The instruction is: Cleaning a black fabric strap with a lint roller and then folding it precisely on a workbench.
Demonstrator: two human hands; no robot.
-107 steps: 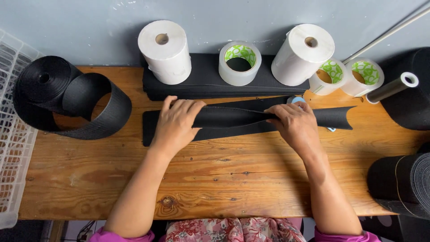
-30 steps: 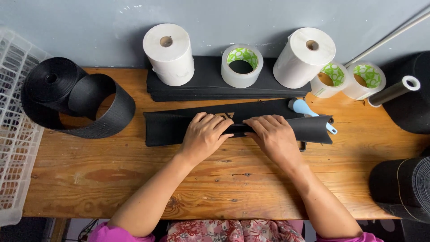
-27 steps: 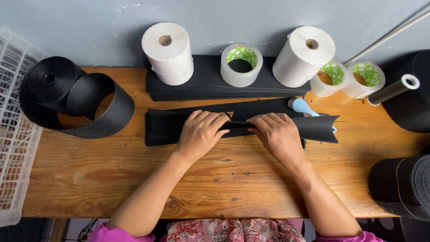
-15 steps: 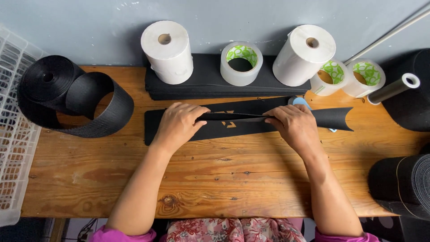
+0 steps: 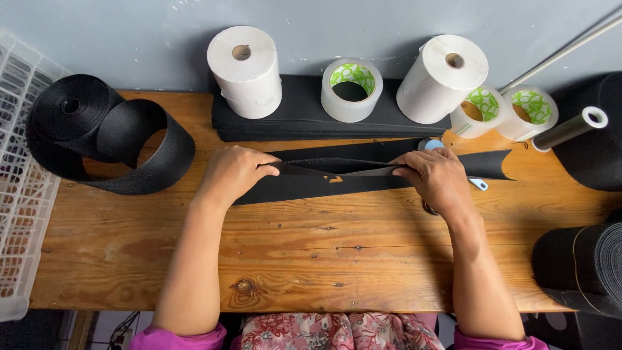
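Looking down from my head camera, I have a long strip of black fabric (image 5: 363, 175) lying across the middle of the wooden bench (image 5: 291, 259), and both my hands are closed on it. My left hand (image 5: 233, 172) pinches the upper edge near the strip's left end; my right hand (image 5: 437, 178) pinches the same edge further right, so the fold is lifted and stretched taut between them. A light blue tool (image 5: 476, 183) peeks out just beside my right hand; I cannot tell what it is.

I judge that I am folding the strip lengthwise, mid-step. The next move calls for keeping both edges level and the tension even, so the fold lies straight.

Behind the strip sits a flat stack of black fabric (image 5: 298, 120) carrying white paper rolls (image 5: 243, 71) and a tape roll (image 5: 351, 91). A coil of black webbing (image 5: 103, 136) rests at the left.
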